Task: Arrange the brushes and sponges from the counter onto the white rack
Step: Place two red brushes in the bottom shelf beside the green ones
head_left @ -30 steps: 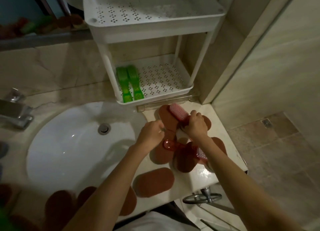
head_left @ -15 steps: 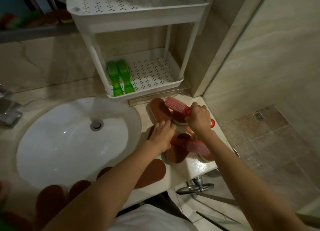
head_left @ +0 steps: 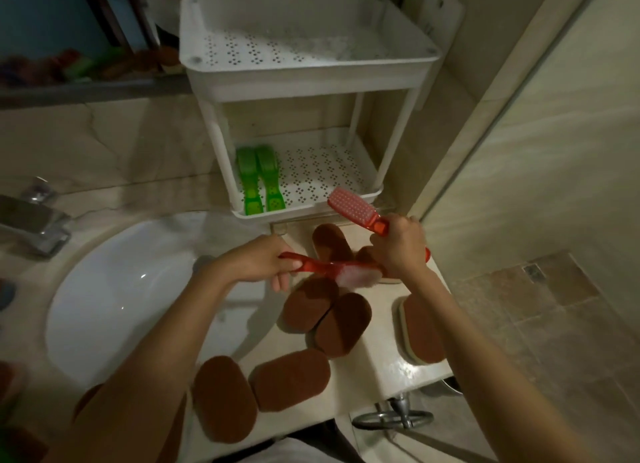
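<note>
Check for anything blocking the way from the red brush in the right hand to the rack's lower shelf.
Nothing visible does. The red brush in the right hand hovers at the lower shelf's open front edge; two green brushes lie at its left side only.

Two red brushes [head_left: 353, 209] [head_left: 332, 270] were held above brown oval sponges [head_left: 290, 379] strewn on the counter, while two green brushes [head_left: 259, 182] lay on the white rack's [head_left: 346, 208] lower shelf.
</note>
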`<state>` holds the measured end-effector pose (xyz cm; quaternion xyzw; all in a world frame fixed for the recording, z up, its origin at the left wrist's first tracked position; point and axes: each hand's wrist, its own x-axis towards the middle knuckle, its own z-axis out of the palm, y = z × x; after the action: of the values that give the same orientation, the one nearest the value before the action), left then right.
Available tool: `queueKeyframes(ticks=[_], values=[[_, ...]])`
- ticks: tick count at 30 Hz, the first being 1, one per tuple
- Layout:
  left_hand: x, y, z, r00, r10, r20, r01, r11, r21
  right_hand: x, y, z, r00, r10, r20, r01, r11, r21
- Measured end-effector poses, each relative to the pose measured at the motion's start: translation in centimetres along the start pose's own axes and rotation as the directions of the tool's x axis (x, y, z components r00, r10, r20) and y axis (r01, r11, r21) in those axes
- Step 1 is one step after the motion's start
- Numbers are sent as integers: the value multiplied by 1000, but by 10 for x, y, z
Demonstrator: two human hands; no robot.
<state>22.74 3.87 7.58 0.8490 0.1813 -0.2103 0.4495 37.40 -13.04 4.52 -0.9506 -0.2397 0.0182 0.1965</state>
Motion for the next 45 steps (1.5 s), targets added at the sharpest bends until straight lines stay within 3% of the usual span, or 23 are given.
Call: queueKeyframes(ticks=[5,9,12,19,24,31,37,41,43,45], values=[[-5,-12,-17,982,-98,-163,34,934,-355,22,-15,-5,1000,3,15,-5,992,128],[-2,-11,-19,924,-212,-319,-35,784,-620,42,-28,2,988,66,140,-94,973,209],[5,-11,-22,890,-275,-364,-79,693,-716,60,-41,4,981,51,189,-101,958,267],[42,2,-33,767,-427,-479,-175,579,-797,111,-62,20,952,51,301,-150,937,315],[73,14,-54,746,-494,-447,-206,467,-860,143,-79,42,925,2,379,-128,943,308],[92,13,-62,684,-537,-494,-269,444,-855,153,-106,79,936,-88,341,3,970,242],[96,8,-60,686,-551,-475,-237,448,-862,151,-115,103,941,-149,303,99,980,174],[95,6,-58,682,-552,-479,-258,432,-864,144,-117,103,957,-164,241,91,954,286],[94,5,-57,673,-553,-490,-262,441,-858,148,-115,112,901,-133,413,-60,904,423],[95,4,-56,668,-554,-498,-265,448,-854,151,-111,117,889,-171,425,-48,889,456]])
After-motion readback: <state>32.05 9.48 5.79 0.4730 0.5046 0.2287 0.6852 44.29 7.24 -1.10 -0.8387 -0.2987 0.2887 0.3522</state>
